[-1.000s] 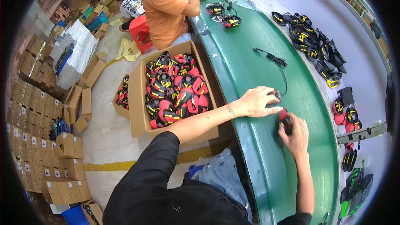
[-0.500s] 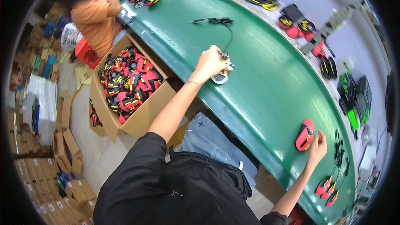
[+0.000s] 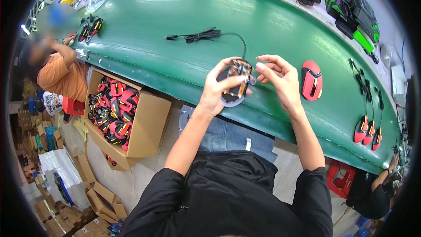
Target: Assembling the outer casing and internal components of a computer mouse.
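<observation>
My left hand [image 3: 219,88] grips an opened computer mouse [image 3: 237,81] with its circuit board bare and facing up. The thumb lies over the board, and a round pale edge shows at the near end. From the far end a black cable [image 3: 204,35] runs to a tied bundle on the green belt. Just to the right of the mouse, my right hand [image 3: 280,79] hovers with fingers loosely bent and apart, and I see nothing in them. Farther right lies a red and black mouse top cover [image 3: 312,81] on the belt.
A cardboard box [image 3: 151,127] full of red and black mouse covers stands against the near belt edge [image 3: 144,85]. Several finished corded mice [image 3: 368,131] lie at the right. One person [image 3: 66,72] sits at the left, another [image 3: 372,193] at the lower right. Parts line the back shelf.
My right hand has come from beside the red cover over to the opened mouse. My left hand still holds the mouse, now with its board showing more. The view has turned.
</observation>
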`<act>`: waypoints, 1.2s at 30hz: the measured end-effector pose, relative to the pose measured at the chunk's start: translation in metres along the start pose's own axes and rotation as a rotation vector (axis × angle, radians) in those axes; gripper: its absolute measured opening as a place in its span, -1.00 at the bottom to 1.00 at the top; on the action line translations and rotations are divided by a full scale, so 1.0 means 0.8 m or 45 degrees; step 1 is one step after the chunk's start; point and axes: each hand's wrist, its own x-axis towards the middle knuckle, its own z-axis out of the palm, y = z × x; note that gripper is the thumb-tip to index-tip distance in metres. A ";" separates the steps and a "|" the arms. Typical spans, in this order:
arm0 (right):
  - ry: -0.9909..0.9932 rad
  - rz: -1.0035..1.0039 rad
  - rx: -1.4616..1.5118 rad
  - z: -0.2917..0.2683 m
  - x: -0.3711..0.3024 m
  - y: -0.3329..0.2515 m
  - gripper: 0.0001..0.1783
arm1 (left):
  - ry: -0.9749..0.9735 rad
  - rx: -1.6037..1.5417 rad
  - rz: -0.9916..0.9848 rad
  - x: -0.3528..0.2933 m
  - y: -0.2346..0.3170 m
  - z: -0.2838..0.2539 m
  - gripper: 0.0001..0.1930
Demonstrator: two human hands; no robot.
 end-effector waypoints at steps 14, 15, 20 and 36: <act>0.157 -0.535 -0.436 0.024 -0.012 0.034 -0.83 | 0.169 -0.135 0.095 0.000 -0.016 -0.001 -0.61; 0.117 -0.335 -0.205 0.029 -0.012 0.035 -0.84 | 0.195 -0.116 0.133 0.000 -0.016 -0.001 -0.61; 0.101 0.046 0.417 0.056 -0.020 0.033 -0.81 | 0.351 0.036 0.311 0.002 -0.030 -0.001 -0.60; 0.016 -0.388 -0.664 0.051 -0.028 0.039 -0.73 | 0.332 -0.091 0.349 -0.002 -0.024 -0.009 -0.36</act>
